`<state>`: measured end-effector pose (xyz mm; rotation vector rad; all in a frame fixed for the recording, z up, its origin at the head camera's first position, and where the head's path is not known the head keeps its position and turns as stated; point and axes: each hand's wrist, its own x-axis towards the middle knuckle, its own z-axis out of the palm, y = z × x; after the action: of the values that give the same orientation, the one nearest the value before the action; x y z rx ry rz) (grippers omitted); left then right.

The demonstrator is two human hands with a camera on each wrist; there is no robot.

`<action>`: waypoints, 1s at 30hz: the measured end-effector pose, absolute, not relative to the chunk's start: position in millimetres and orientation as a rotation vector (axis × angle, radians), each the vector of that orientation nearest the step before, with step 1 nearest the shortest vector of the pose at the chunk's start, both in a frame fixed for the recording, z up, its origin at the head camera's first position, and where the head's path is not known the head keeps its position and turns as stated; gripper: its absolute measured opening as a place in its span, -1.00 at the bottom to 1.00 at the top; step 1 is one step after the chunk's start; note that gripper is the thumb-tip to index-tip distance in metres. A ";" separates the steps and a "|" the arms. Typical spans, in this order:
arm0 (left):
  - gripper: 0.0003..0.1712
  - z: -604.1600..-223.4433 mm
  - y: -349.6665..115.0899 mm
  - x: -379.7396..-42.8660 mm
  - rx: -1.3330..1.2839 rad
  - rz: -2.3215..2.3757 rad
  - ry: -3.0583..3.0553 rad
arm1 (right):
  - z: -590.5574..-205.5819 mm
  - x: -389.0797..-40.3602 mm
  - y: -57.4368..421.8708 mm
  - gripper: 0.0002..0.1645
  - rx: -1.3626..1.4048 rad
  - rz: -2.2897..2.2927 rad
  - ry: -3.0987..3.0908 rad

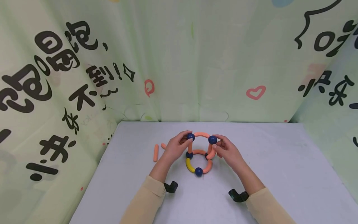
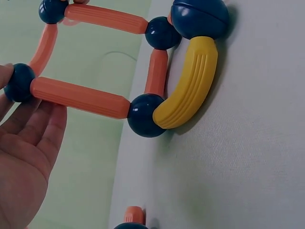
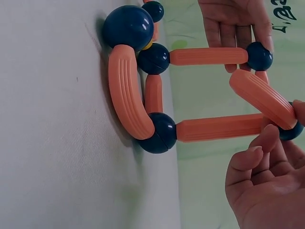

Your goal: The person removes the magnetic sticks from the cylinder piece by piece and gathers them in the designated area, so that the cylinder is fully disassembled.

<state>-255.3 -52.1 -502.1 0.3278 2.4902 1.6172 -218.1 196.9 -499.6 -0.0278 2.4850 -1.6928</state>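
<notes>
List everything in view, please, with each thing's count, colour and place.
Flat table: one, white, underneath
Printed fabric backdrop: count unclear, pale green, behind and beside the table
Smooth balls: at least six, dark blue, five in the built frame, one left of it
Curved ribbed rods: four, coral, in the frame
Curved base rod: one, yellow, frame's base
Straight ribbed rods: two, coral, frame's uprights
Loose straight rod: one, coral, table's left
Partly hidden rod: at least one, coral, left of the frame
Angular wrist devices: two, black, at cuffs
Long sleeves: two, beige, forearms
Hands: two, bare, left hand and right hand holding the upper balls
</notes>
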 end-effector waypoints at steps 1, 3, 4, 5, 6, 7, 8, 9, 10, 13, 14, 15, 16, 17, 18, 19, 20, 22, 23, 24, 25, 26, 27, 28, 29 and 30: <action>-0.50 -502.3 -52.1 -255.1 0.326 1.620 2.489 | -499.9 -218.0 197.0 -0.38 -0.026 -1.702 2.487; -0.47 -502.9 -52.2 -254.5 0.329 1.624 2.489 | -500.8 -217.6 196.9 -0.38 -0.012 -1.733 2.482; -0.46 -503.4 -52.3 -254.3 0.331 1.629 2.488 | -501.4 -217.2 196.6 -0.39 -0.002 -1.760 2.475; -0.46 -504.0 -52.4 -254.2 0.332 1.633 2.488 | -501.9 -216.8 196.2 -0.40 0.007 -1.792 2.459; -0.46 -504.5 -52.6 -254.1 0.330 1.635 2.487 | -502.2 -216.3 195.9 -0.42 0.024 -1.822 2.443; -0.47 -505.2 -52.5 -254.2 0.330 1.638 2.487 | -503.1 -216.3 195.7 -0.45 0.033 -1.852 2.429; -0.49 -505.9 -52.4 -254.2 0.328 1.640 2.488 | -503.8 -215.8 195.4 -0.47 0.042 -1.876 2.422; -0.51 -506.2 -52.3 -254.1 0.325 1.644 2.486 | -504.3 -215.5 195.2 -0.50 0.048 -1.890 2.419; -0.52 -506.4 -52.1 -254.1 0.323 1.647 2.485 | -505.0 -215.3 195.0 -0.53 0.052 -1.902 2.415; -0.55 -506.4 -51.4 -253.8 0.323 1.646 2.495 | -507.0 -215.3 195.0 -0.58 0.042 -1.906 2.429; -0.55 -506.1 -51.2 -253.7 0.324 1.646 2.497 | -507.2 -215.0 194.9 -0.59 0.039 -1.909 2.433; -0.55 -505.9 -51.0 -253.6 0.326 1.646 2.500 | -507.3 -214.8 194.8 -0.59 0.037 -1.907 2.438; -0.54 -505.8 -50.8 -253.6 0.330 1.646 2.504 | -507.4 -214.6 194.6 -0.59 0.035 -1.910 2.442; -0.54 -505.7 -50.8 -253.5 0.331 1.645 2.507 | -507.5 -214.4 194.4 -0.59 0.034 -1.911 2.447; -0.54 -505.6 -50.8 -253.4 0.337 1.647 2.509 | -507.4 -214.0 194.3 -0.60 0.035 -1.913 2.453; -0.54 -505.4 -50.8 -253.2 0.341 1.648 2.510 | -507.3 -213.6 194.1 -0.60 0.034 -1.913 2.457; -0.55 -505.3 -50.9 -253.1 0.344 1.649 2.510 | -507.1 -213.3 194.0 -0.60 0.038 -1.913 2.461; -0.55 -504.7 -51.0 -252.5 0.348 1.653 2.507 | -506.9 -212.9 193.7 -0.59 0.042 -1.911 2.468; -0.55 -504.3 -51.0 -252.2 0.348 1.653 2.506 | -506.8 -212.7 193.7 -0.59 0.045 -1.911 2.472; -0.55 -504.0 -50.9 -252.0 0.348 1.653 2.504 | -506.7 -212.5 193.6 -0.58 0.051 -1.913 2.474; -0.55 -503.8 -50.9 -251.9 0.344 1.652 2.502 | -506.8 -212.4 193.5 -0.58 0.057 -1.915 2.475; -0.55 -503.8 -50.8 -252.0 0.344 1.656 2.499 | -506.8 -212.4 193.5 -0.59 0.064 -1.917 2.479; -0.55 -504.0 -50.8 -252.1 0.344 1.658 2.495 | -507.0 -212.4 193.5 -0.59 0.066 -1.915 2.484; -0.54 -504.2 -50.9 -252.4 0.345 1.660 2.495 | -507.0 -212.4 193.3 -0.60 0.075 -1.918 2.485; -0.54 -504.6 -51.2 -252.8 0.341 1.661 2.495 | -507.3 -212.4 193.5 -0.61 0.068 -1.912 2.499; -0.53 -505.2 -51.5 -253.1 0.336 1.665 2.496 | -507.5 -212.3 193.5 -0.62 0.069 -1.909 2.506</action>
<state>-253.1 -51.5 -505.2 0.3358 2.4959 1.6653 -212.3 193.5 -507.5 0.0689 2.5063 -1.9087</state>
